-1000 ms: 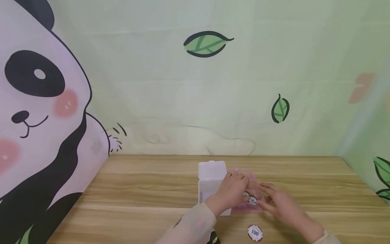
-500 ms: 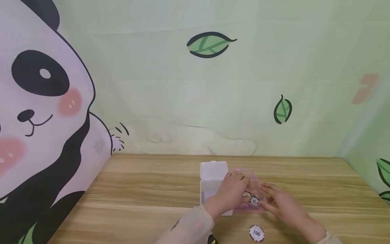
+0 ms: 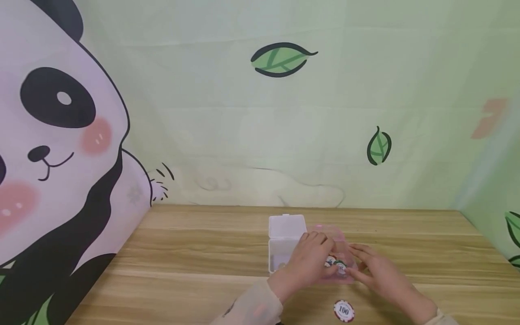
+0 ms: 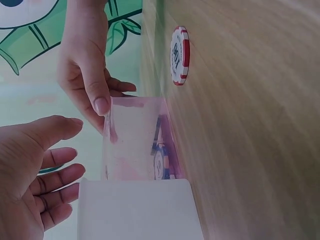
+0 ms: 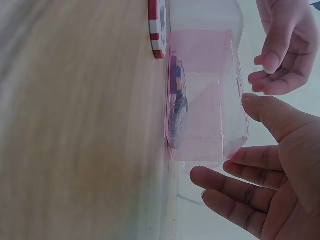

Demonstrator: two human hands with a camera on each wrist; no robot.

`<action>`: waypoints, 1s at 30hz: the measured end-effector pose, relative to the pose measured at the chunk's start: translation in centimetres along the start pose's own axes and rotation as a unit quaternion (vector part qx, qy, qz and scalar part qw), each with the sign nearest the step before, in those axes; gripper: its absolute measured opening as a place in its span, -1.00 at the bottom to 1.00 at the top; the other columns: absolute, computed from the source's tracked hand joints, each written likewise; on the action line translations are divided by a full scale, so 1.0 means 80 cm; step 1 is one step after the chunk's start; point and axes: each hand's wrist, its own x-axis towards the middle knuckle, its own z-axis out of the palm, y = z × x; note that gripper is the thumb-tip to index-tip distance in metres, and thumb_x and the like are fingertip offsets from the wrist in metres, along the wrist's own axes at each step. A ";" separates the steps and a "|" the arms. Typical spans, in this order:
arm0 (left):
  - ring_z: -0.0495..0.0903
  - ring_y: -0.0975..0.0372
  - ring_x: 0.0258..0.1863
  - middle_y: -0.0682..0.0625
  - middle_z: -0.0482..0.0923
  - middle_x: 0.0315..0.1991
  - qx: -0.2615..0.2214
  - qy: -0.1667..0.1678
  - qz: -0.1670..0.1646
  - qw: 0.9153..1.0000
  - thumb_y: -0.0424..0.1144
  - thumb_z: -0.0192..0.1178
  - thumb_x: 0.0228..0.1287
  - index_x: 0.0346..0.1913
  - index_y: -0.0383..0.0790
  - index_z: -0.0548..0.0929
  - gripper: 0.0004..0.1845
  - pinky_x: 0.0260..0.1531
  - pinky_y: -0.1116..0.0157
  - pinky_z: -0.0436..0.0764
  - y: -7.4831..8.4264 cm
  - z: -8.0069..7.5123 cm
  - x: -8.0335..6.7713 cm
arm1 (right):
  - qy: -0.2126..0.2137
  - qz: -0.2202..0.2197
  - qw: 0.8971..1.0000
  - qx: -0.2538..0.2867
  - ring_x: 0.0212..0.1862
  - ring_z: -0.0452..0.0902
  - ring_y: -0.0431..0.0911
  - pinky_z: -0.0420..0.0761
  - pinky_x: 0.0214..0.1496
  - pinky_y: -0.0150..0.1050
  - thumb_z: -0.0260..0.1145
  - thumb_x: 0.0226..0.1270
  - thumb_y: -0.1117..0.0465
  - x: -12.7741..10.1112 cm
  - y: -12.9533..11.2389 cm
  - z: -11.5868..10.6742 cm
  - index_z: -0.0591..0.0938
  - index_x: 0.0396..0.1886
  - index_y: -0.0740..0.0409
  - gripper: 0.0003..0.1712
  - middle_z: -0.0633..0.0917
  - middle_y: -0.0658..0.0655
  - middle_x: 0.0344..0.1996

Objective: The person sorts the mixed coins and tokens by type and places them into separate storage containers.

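Flanking pink box [image 3: 339, 253], left hand [image 3: 306, 262], right hand [image 3: 375, 271]

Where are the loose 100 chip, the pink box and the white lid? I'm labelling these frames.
100 chip [image 3: 343, 310]: head view, its white centre.
Pink box [image 5: 207, 95]: right wrist view, its clear side wall.
White lid [image 3: 286, 225]: head view, its flat top.
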 end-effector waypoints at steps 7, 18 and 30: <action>0.44 0.35 -0.18 0.20 0.50 -0.27 0.006 0.043 0.006 0.999 0.16 0.31 0.10 -0.19 0.01 0.58 -0.64 -0.19 0.46 0.35 0.000 -0.003 -0.015 | -0.001 -0.002 1.000 0.001 -0.25 0.67 -0.15 0.68 -0.20 -0.22 0.32 0.25 -0.03 0.000 -0.001 0.000 0.51 0.20 0.32 -0.35 0.55 0.31 0.18; 0.48 0.35 -0.17 0.18 0.56 -0.22 0.037 0.108 0.035 0.993 0.16 0.35 0.03 -0.15 -0.02 0.57 -0.57 -0.18 0.47 0.41 0.008 -0.003 -0.038 | 0.013 -0.008 1.000 -0.007 -0.30 0.65 -0.18 0.67 -0.24 -0.27 0.35 0.22 0.00 0.001 0.000 0.001 0.54 0.16 0.33 -0.38 0.59 0.30 0.13; 0.47 0.35 -0.12 0.19 0.52 -0.21 0.010 0.077 0.049 0.996 0.12 0.36 0.03 -0.14 0.01 0.57 -0.60 -0.22 0.49 0.34 0.020 -0.001 -0.055 | 0.014 -0.017 1.000 -0.013 -0.30 0.65 -0.20 0.66 -0.24 -0.27 0.34 0.23 -0.01 0.001 0.000 0.000 0.54 0.16 0.34 -0.37 0.59 0.28 0.14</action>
